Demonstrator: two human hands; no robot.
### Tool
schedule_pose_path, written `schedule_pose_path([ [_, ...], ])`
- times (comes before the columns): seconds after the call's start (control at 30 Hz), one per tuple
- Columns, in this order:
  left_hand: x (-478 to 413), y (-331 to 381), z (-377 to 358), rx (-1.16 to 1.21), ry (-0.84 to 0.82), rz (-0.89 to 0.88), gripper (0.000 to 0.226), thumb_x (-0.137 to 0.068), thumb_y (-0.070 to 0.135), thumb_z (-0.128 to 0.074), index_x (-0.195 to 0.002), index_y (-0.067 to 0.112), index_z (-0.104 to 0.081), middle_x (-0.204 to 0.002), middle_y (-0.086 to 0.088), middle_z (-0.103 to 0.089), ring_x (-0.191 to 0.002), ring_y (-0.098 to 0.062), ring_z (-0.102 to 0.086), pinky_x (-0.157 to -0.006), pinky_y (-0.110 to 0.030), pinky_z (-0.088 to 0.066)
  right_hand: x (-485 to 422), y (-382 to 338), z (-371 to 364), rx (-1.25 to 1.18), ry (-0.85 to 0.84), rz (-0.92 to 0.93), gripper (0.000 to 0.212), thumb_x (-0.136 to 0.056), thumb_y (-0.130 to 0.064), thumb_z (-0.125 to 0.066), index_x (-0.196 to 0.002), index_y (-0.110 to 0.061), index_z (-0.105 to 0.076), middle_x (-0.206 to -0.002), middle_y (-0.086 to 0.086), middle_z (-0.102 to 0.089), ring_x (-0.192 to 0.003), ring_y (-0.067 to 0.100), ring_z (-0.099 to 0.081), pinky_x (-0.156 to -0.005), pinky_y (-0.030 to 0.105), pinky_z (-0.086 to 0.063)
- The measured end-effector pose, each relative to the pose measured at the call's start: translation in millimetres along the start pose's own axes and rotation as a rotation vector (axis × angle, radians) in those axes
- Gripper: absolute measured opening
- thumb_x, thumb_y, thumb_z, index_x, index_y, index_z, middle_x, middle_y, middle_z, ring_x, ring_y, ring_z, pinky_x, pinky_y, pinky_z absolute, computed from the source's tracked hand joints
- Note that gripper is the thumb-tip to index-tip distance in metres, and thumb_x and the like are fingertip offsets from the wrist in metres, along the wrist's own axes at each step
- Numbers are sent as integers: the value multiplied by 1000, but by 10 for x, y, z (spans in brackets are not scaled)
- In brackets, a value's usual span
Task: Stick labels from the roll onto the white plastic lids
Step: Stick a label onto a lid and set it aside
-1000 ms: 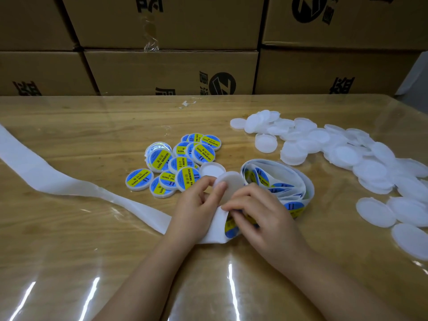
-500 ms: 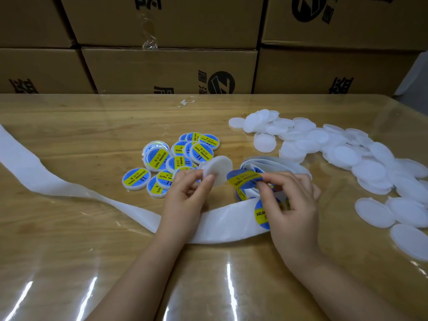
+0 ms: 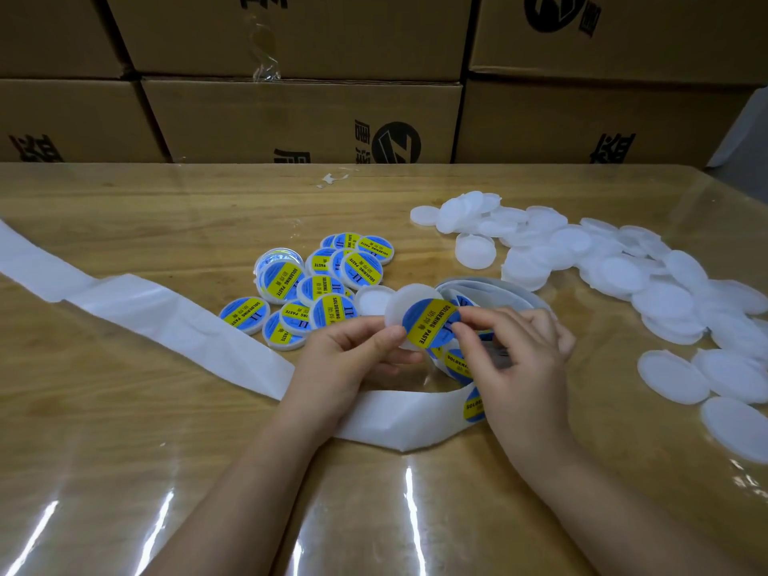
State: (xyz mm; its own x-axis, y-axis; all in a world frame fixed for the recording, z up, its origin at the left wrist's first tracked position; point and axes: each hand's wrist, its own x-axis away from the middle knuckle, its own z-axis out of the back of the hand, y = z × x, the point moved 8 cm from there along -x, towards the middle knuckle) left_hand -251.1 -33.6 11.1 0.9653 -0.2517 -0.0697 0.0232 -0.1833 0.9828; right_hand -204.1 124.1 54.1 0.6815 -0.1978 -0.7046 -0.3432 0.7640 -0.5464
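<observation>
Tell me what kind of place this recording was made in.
Probably a small packing or stockroom workbench: stacked printed cardboard cartons stand behind the table, a heap of blank white lids lies at right, and labelled lids pile up mid-table.

My left hand (image 3: 349,361) pinches lid (image 3: 404,302) rim; right hand (image 3: 524,367) pinches label (image 3: 430,324) edge; forearms converge.
</observation>
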Motion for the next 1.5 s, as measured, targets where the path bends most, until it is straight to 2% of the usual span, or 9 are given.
schedule_pose_path([
  [0.2,18,11,-43,-29,-24,5,17,-74,30,-62,-79,24,-77,-76,-6,-74,-74,-15,-72,-61,-20,-54,4,-12,-30,11,-33,-12,8,-82,-25,-65,-85,-22,-72,-80,-19,-63,-79,16,-53,-87,34,-27],
  [0.43,21,14,-54,-18,-36,6,16,-76,27,-62,-79,23,-77,-74,-7,-74,-73,-16,-72,-60,-19,-54,1,-32,-18,16,-30,-17,6,-80,-23,-67,-83,-20,-72,-77,-22,-58,-77,19,-54,-86,34,-26],
  [0.77,23,22,-69,-38,-40,-7,16,-75,30,-63,-81,25,-77,-73,-5,-74,-71,-14,-72,-59,-17,-52,2,-33,-25,39,-34,-10,7,-80,-24,-67,-83,-20,-72,-76,-16,-65,-75,20,-55,-85,33,-25],
  [1.07,27,21,-71,-3,-33,-3,14,-75,24,-64,-77,19,-77,-70,-8,-73,-67,-14,-71,-56,-17,-52,3,-44,-21,64,-30,-5,6,-80,-25,-67,-81,-20,-72,-74,-15,-65,-74,20,-56,-84,34,-26],
  [1.37,30,24,-74,-2,-16,-9,11,-80,13,-62,-83,10,-72,-68,-6,-73,-65,-10,-70,-55,-15,-51,1,-53,-21,60,-29,-9,7,-78,-24,-68,-81,-19,-71,-71,-16,-61,-74,22,-58,-85,34,-26],
  [1.5,42,38,-69,-18,-12,-13,15,-74,20,-64,-82,12,-73,-69,-6,-73,-65,-10,-70,-55,-16,-52,5,-55,-20,55,-32,-11,8,-78,-23,-68,-83,-18,-71,-71,-14,-64,-74,22,-58,-86,36,-28],
])
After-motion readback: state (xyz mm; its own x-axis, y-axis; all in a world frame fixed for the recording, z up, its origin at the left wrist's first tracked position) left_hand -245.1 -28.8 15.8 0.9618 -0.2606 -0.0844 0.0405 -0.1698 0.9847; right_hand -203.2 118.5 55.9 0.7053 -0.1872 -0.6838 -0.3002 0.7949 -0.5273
